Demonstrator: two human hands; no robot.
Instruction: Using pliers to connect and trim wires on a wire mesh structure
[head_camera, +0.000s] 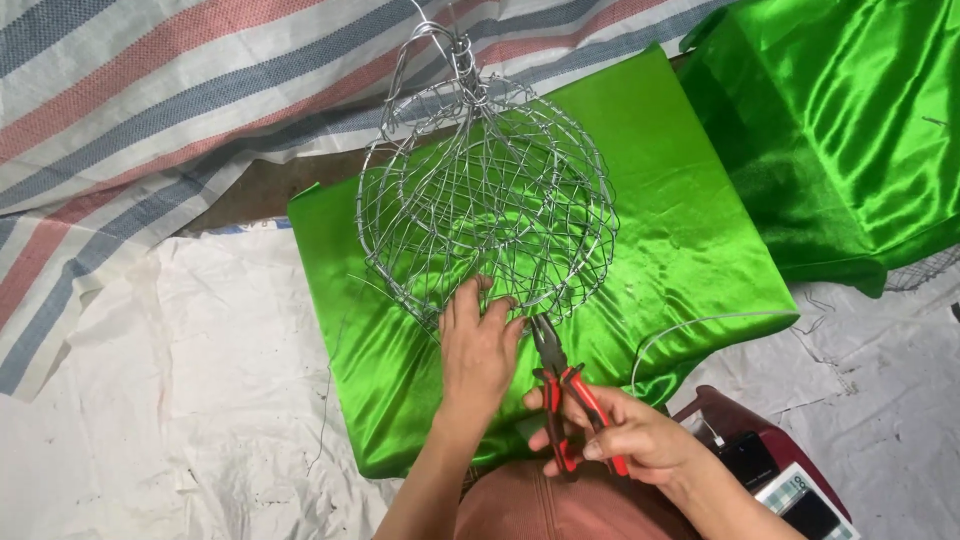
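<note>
Head cam: left hand (478, 345) presses flat on the wire basket frame (487, 185) just ahead, right hand (625, 435) grips red pliers (563, 395) beside it. Plier tips could slip and jab those fingers, I reckon.

A small flat rectangular box (805, 500) with a dark screen-like face and a pale checked edge is seen at the lower right corner, partly cut off.
</note>
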